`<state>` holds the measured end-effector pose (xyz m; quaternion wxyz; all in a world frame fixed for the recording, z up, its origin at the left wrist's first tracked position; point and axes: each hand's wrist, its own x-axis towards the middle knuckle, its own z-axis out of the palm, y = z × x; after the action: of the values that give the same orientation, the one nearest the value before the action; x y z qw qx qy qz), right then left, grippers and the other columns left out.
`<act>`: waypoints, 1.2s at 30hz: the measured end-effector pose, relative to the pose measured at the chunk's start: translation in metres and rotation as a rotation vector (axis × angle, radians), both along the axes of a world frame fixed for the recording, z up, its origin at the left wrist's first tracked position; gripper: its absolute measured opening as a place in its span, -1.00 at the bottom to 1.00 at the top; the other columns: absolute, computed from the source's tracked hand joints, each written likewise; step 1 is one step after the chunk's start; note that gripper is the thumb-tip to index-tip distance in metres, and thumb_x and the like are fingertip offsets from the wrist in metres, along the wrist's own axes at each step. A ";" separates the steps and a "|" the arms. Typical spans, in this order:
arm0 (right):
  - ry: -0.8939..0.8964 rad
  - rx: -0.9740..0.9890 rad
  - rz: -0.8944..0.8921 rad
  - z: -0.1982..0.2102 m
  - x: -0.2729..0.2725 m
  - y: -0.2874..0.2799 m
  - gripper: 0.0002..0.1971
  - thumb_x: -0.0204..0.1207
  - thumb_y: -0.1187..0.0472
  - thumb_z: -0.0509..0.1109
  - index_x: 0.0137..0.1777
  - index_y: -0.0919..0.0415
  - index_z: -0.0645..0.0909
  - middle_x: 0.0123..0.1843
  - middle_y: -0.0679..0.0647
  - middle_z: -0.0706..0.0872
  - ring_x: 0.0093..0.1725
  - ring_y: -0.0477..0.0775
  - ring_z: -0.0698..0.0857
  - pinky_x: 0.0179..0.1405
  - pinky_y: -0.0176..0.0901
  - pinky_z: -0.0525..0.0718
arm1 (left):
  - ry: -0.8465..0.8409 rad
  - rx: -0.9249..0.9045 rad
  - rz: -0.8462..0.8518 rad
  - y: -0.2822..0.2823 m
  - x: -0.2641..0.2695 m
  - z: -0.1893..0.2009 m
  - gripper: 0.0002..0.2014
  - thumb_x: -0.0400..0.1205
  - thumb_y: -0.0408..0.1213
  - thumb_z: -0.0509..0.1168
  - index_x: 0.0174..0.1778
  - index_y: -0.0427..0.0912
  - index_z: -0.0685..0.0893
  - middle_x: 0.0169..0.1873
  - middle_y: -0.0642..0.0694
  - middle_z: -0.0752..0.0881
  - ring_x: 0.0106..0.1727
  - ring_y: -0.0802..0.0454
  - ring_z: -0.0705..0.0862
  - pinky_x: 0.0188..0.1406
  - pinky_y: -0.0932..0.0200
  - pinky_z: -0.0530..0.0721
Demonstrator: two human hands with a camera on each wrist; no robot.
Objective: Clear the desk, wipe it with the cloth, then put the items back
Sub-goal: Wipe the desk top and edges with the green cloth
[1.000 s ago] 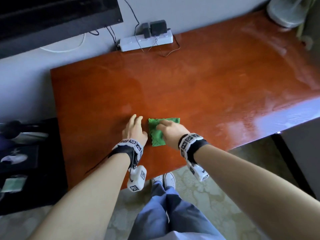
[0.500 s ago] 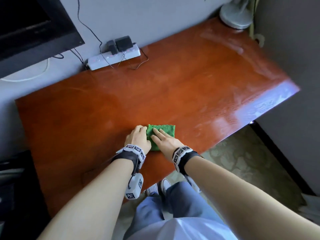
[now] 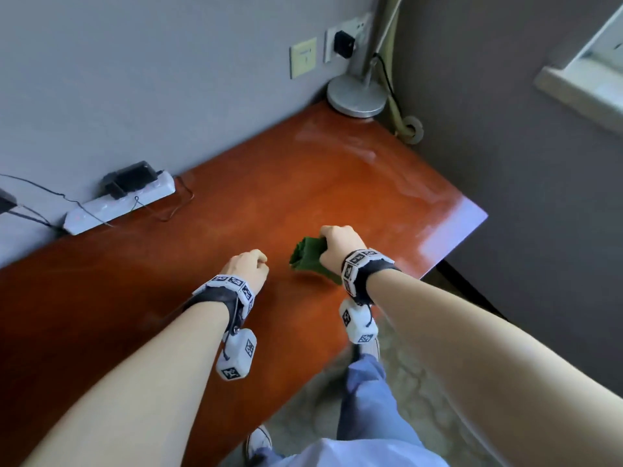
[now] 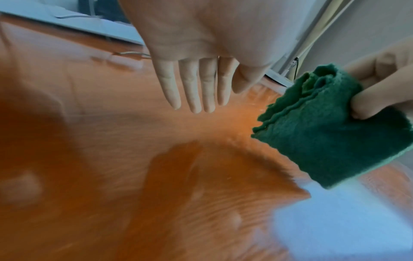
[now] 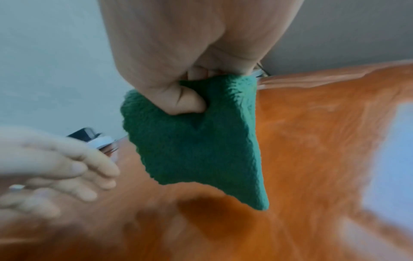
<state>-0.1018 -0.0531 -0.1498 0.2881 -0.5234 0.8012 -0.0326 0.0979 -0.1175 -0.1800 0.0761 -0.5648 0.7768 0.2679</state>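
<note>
A folded green cloth (image 3: 308,256) hangs above the red-brown wooden desk (image 3: 337,183), lifted off its surface. My right hand (image 3: 333,249) grips the cloth (image 5: 196,141) with thumb and curled fingers near the desk's front right part. To the left of it my left hand (image 3: 251,266) hovers over the desk, holding nothing. In the left wrist view its fingers (image 4: 196,88) are straight and point down, with the cloth (image 4: 324,127) to their right.
A white power strip (image 3: 118,205) with black plugs and thin cables lies against the grey wall at the back left. A round metal lamp base (image 3: 357,94) stands in the back right corner. The desk's right edge (image 3: 455,241) is close to my right hand.
My right hand has picked the cloth up off the desk and moved it right. My left hand has let go of the cloth and come off the desk. My head has turned right.
</note>
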 end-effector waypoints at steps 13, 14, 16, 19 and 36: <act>0.094 -0.116 -0.359 0.008 -0.290 -0.013 -0.60 0.41 0.27 0.34 0.28 0.14 0.58 0.08 0.32 0.68 0.07 0.38 0.69 -0.03 -0.06 0.66 | -0.034 0.033 -0.091 -0.010 -0.249 -0.008 -0.48 0.73 -0.16 0.12 0.66 0.02 0.31 0.71 0.03 0.15 0.63 -0.09 0.32 0.52 -0.13 0.40; 0.097 -0.102 -0.347 0.003 -0.298 -0.012 -0.55 0.41 0.28 0.35 0.33 0.13 0.55 0.09 0.33 0.67 0.07 0.39 0.68 -0.01 -0.02 0.68 | -0.039 0.021 -0.099 -0.011 -0.260 -0.010 -0.47 0.73 -0.16 0.13 0.67 0.02 0.28 0.72 0.02 0.12 0.65 -0.08 0.27 0.53 -0.13 0.38; 0.104 -0.057 -0.265 -0.012 -0.303 -0.008 -0.53 0.41 0.27 0.36 0.36 0.17 0.52 0.15 0.30 0.67 0.14 0.38 0.67 0.01 0.01 0.69 | -0.053 0.009 -0.124 -0.014 -0.276 -0.017 -0.44 0.74 -0.15 0.13 0.70 0.02 0.20 0.74 0.00 0.05 0.71 -0.06 0.13 0.58 -0.17 0.30; 0.075 0.050 -0.085 -0.050 -0.292 0.004 -0.41 0.48 0.12 0.35 0.53 0.21 0.40 0.52 0.23 0.47 0.52 0.31 0.43 0.37 0.08 0.56 | -0.093 0.022 -0.152 -0.012 -0.282 -0.036 -0.39 0.75 -0.12 0.11 0.73 0.06 0.06 0.75 0.02 -0.09 0.74 -0.04 -0.05 0.66 -0.22 0.09; 0.206 0.141 -0.025 -0.108 -0.256 0.000 -0.09 0.62 -0.41 -0.09 0.73 0.13 -0.39 0.73 0.23 -0.40 0.69 0.43 -0.33 0.69 0.28 -0.23 | -0.123 -0.058 -0.253 -0.066 -0.247 -0.075 -0.38 0.80 0.02 -0.07 0.75 0.03 -0.13 0.73 0.12 -0.22 0.74 0.06 -0.16 0.69 -0.27 -0.06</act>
<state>-0.3581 -0.0531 -0.2581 0.2397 -0.4925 0.8333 0.0743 -0.1493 -0.1833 -0.2547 0.1404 -0.4799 0.8430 0.1984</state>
